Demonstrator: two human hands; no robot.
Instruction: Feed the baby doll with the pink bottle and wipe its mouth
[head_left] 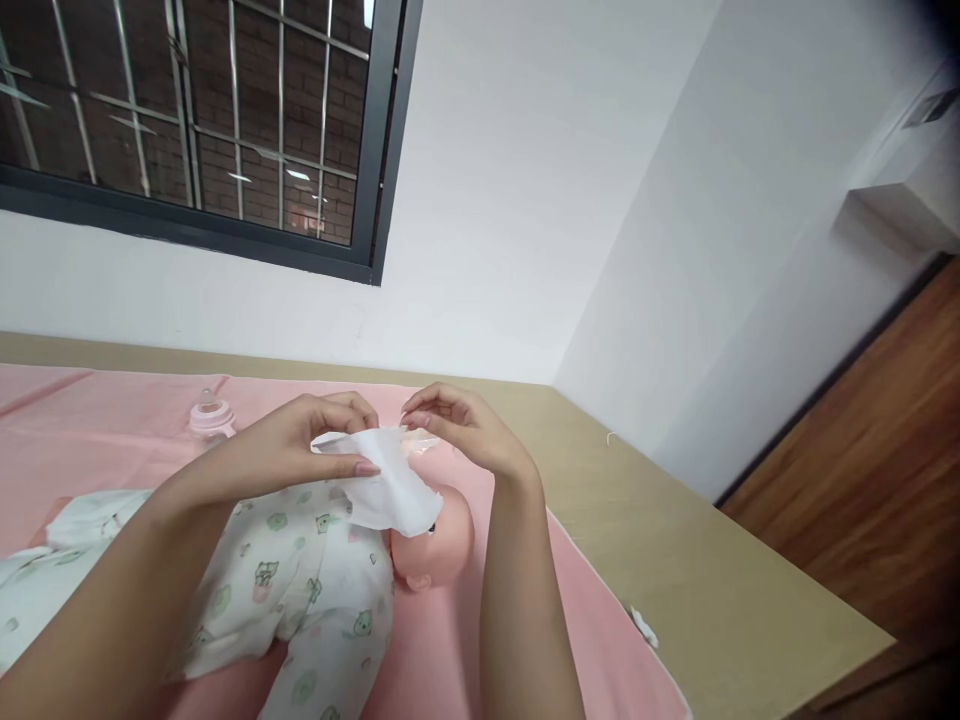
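Observation:
My left hand (337,440) pinches a white tissue (394,490) between thumb and fingers. The tissue hangs in front of the head of a baby doll (442,540) and hides most of its face. The doll lies on its back in white clothes printed with small green animals (300,560). Above the head my right hand (465,425) has its thumb and fingertips drawn together beside the tissue's upper edge; what is between them is hidden. Just under those fingers shows a clear, shiny plastic-like piece (421,442), too small to name.
A pink sheet (600,640) covers part of the wooden tabletop (697,560). A pink baby bottle (212,415) lies past my left forearm. A small white item (643,628) rests at the sheet's right edge. Behind stand a white wall and a barred window (225,120).

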